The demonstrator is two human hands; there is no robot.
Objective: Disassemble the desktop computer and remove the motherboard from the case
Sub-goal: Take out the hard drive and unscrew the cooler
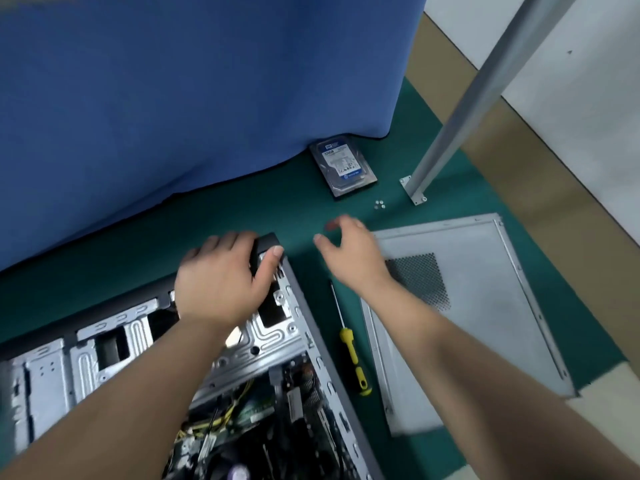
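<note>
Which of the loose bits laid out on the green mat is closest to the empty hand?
The yellow-handled screwdriver: its tip lies just beside the right hand's wrist. The hard drive, the small screws and the side panel lie farther out.

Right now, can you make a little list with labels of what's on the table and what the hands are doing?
left hand: grips the far corner of the computer case
right hand: above the mat, holding nothing
screwdriver: lies between case and side panel
hard drive: flat on the green mat
screws: small cluster beside the hard drive
inside case: yellow wires and green board visible
</note>
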